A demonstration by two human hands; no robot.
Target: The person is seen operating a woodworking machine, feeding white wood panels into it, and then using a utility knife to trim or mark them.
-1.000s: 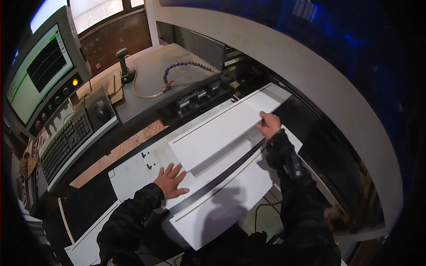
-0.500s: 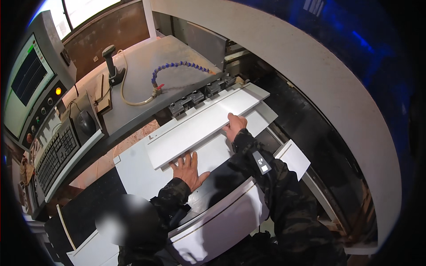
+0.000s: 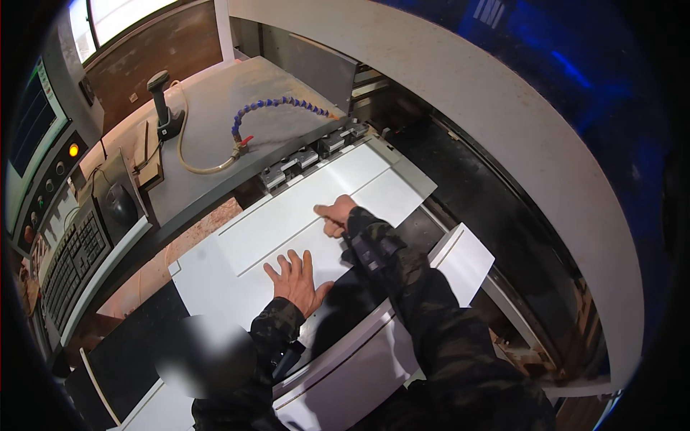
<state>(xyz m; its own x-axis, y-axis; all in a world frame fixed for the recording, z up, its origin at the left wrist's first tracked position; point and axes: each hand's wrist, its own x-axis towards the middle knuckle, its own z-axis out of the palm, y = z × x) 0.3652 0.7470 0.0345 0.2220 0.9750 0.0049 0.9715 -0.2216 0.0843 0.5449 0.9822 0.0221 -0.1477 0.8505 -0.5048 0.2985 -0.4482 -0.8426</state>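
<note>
The left hand lies flat with fingers spread, palm down on a wide white panel, gripping nothing. At its one o'clock, the right hand is curled into a loose fist resting on a narrower white board stacked on top; whether it pinches the board's edge is hard to tell. At the board's twelve o'clock sits a row of metal clamps, with a blue segmented hose beyond. A keyboard lies at nine o'clock.

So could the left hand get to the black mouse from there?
Probably, with a long stretch. The left hand lies flat on the white panel; the mouse sits well off to its left, with nothing standing between them.
</note>
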